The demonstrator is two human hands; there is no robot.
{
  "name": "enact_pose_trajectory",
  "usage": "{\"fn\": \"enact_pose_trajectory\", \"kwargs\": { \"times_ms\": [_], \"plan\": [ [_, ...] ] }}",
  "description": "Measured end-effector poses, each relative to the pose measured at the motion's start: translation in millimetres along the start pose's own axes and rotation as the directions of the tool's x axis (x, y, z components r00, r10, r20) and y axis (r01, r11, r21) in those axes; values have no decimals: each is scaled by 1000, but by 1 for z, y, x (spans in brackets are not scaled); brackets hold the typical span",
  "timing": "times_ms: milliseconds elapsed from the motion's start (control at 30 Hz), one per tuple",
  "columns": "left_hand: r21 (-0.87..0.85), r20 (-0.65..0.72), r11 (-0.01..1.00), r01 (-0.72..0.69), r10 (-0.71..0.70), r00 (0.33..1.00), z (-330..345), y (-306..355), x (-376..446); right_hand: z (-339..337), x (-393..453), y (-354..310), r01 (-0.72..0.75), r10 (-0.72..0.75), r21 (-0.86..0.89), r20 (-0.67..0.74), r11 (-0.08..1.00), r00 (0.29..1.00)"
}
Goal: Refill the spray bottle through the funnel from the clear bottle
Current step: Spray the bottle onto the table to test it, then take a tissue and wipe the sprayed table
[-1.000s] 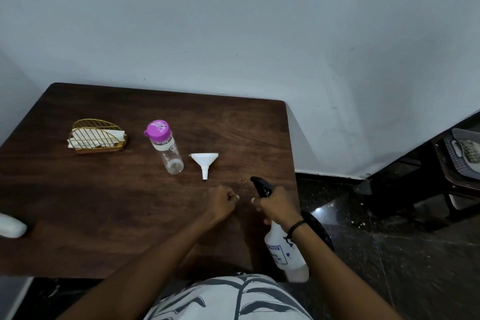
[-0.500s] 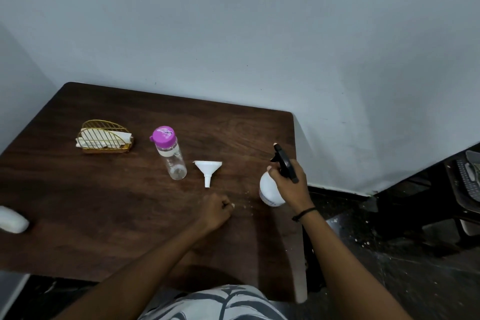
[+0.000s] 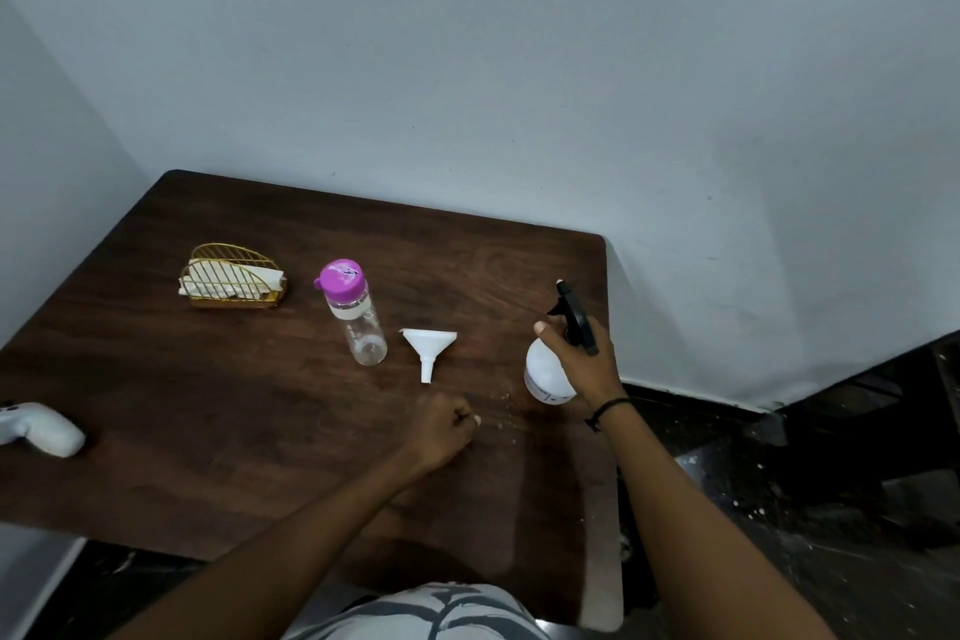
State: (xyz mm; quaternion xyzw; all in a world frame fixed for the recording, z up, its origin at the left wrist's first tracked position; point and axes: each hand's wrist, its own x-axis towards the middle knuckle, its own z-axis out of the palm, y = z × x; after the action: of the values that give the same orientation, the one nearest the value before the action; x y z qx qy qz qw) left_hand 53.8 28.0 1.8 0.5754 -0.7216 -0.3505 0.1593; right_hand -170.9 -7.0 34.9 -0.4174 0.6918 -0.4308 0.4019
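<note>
Two hands: I see both over the table [image 3: 218, 421].
Right hand [image 3: 584, 364]: clamped on sprayer [image 3: 545, 374], at table's right edge.
Left hand [image 3: 441, 426]: fisted, empty, resting.
Bottle [image 3: 358, 317]: upright, capped, left of funnel [image 3: 429, 346].

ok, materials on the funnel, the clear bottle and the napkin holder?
Funnel: looks like matte white plastic, opaque and thin-walled. Clear bottle: transparent, likely plastic though glass can't be ruled out; its purple cap looks like glossy plastic. Napkin holder: thin gold-coloured wire, probably metal, with white napkins inside.
</note>
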Motion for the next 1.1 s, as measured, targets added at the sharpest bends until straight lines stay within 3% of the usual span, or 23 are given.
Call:
{"fn": "enact_pose_trajectory", "kwargs": {
  "times_ms": [233,300,367,433,533,667,800,900,1100],
  "plan": [
    [-18,19,1000,-10,11,1000,4,-3,2,-5,-12,1,82,-83,-41,-15,996,996],
    [-12,9,1000,-12,12,1000,3,-1,1,-2,-26,6,114,-129,-111,-139,987,982],
    [-34,8,999,-6,6,1000,2,-1,-1,5,-48,16,128,-183,-180,-332,975,925],
    [-62,-8,998,3,-4,1000,-1,-5,-2,17,-77,25,164,-248,-226,-426,960,870],
    [-71,-82,997,-11,5,997,-11,-9,-7,42,-104,27,311,-395,-306,-269,900,878],
    [-28,-226,996,-90,81,971,-46,-7,-10,76,-97,-8,495,-526,-276,-47,824,849],
    [-13,-350,984,-179,163,922,-103,-12,-10,104,-82,-81,653,-647,-210,104,728,755],
    [12,-501,974,-226,202,841,-145,-20,-15,138,-73,-129,732,-713,-191,166,655,681],
    [80,-626,987,-143,161,763,-212,-61,-12,219,-62,-186,813,-737,-197,345,548,581]
  ]
}}
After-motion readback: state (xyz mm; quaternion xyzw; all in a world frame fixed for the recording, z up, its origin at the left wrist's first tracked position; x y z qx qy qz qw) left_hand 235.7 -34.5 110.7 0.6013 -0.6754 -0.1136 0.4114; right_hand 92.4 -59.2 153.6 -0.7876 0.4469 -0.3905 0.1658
